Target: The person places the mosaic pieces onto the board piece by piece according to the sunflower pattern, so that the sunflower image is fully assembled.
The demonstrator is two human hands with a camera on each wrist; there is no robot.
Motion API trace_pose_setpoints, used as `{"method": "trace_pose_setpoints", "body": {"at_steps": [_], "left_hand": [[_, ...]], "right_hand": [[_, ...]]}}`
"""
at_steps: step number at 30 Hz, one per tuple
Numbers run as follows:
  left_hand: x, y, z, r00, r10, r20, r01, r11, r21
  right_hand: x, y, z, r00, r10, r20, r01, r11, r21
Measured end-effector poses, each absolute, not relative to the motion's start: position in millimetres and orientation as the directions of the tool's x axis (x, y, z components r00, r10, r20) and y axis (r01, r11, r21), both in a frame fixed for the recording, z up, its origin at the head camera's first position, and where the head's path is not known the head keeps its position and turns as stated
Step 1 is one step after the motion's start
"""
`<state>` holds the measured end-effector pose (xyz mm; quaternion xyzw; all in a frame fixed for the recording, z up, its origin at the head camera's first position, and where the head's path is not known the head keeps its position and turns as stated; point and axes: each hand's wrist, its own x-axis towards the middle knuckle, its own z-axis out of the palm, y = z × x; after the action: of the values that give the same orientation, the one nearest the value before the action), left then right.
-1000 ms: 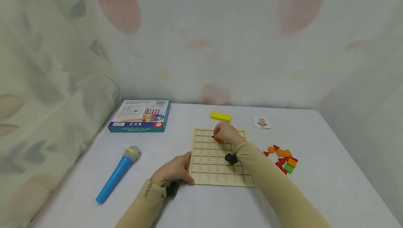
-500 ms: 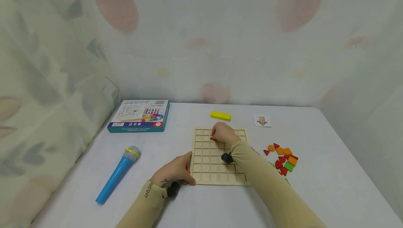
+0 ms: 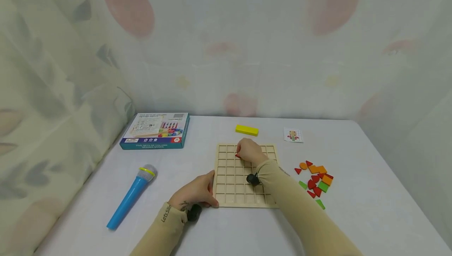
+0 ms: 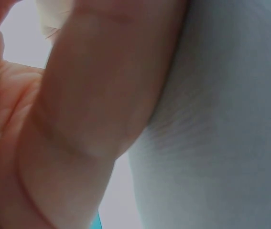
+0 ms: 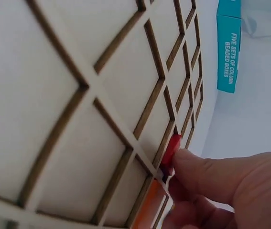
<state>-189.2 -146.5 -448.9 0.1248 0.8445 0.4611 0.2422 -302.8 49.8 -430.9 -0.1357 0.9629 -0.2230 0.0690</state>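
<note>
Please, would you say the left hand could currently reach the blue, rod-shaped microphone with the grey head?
Probably yes: nothing visible lies between the left hand and the microphone, though that hand would likely have to release the square wooden grid board first.

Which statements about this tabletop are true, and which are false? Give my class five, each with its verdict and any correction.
1. The right hand pinches a red piece at the grid board. True.
2. The left hand touches nothing. False: the left hand holds the grid board's near left corner.
3. A yellow block lies beyond the grid board. True.
4. The picture card lies left of the grid board. False: the picture card lies to the right, beyond the loose pieces.
5. The blue microphone lies left of the grid board. True.
</note>
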Motion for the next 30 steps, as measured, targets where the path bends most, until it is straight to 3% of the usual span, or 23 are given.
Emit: {"method": "trace_pose_setpoints", "body": {"at_steps": [6, 12, 20, 30], "left_hand": [[-190, -146, -451, -0.854, 0.422, -0.303, -0.027, 0.546, 0.837], [-191, -148, -450, -0.855, 0.423, -0.299, -0.012, 0.560, 0.828], [-193, -149, -451, -0.859, 0.400, -0.319, -0.035, 0.577, 0.816], [-191, -148, -453, -0.854, 0.414, -0.315, -0.019, 0.580, 0.814]], "right_hand": [[-296, 74, -405, -0.974, -0.225, -0.029, -0.185, 0.860, -0.476], [-285, 148, -381, -0.988, -0.148, -0.051, -0.111, 0.892, -0.437], [-270, 234, -408, -0.973, 0.012, -0.232, 0.073, 0.963, -0.258], [-254, 242, -422, -0.958, 0.026, -0.285, 0.109, 0.953, -0.281]]}}
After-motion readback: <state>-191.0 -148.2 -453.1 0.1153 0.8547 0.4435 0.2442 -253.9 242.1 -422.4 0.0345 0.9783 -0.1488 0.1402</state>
